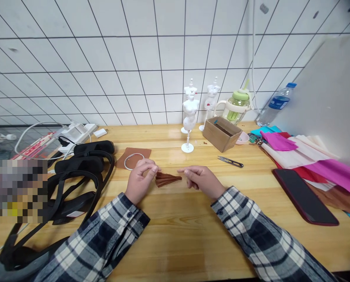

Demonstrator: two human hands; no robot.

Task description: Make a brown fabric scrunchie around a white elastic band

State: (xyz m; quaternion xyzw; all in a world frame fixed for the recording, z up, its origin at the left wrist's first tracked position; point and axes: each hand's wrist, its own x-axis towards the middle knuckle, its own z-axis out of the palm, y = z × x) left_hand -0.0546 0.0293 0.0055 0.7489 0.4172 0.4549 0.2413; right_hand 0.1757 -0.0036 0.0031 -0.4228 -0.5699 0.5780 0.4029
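Observation:
A small brown pleated cloth (168, 179) spreads like a fan between my hands, its wide end to the left and its gathered end to the right. My left hand (142, 178) is closed in a pinch at the wide end. At the gathered end, my right hand (203, 181) has its thumb pressed to the index finger, the other fingers curled under. Whatever sits in that right pinch is too small to make out. Behind my left hand, a silver ring (125, 161) lies on a flat brown cloth piece (145, 152).
White mini dress forms (190, 111) stand at the back beside a cardboard box (222, 134) and a green-lidded jug (239, 103). Thread snips (230, 161) lie right of centre. A phone (305, 197) and coloured fabrics (313, 156) are at right, a black strapped headset (83, 172) at left.

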